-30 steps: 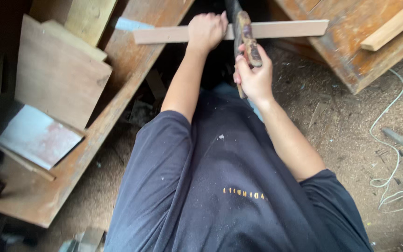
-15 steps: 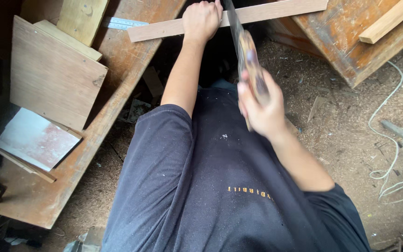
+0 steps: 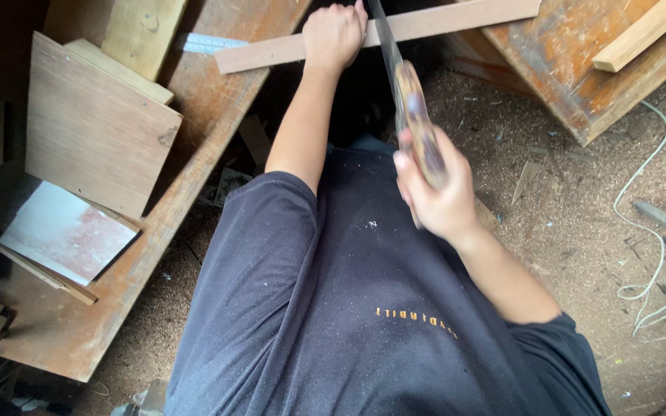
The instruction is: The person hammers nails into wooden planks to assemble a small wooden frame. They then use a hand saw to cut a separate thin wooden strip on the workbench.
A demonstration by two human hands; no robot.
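While left hand [image 3: 334, 35] pins the strip [image 3: 456, 17], right hand [image 3: 437, 192] grips the saw [image 3: 414, 115] beside boards [image 3: 98, 131].

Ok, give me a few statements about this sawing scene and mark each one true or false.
1. The left hand presses down on the wooden strip. True.
2. The right hand grips a hammer. False: it grips the handle of a handsaw.
3. The saw blade meets the strip just right of the left hand. True.
4. The floor is bare polished tile. False: it is covered in sawdust and wood scraps.
5. A white cord lies on the floor at the right. True.
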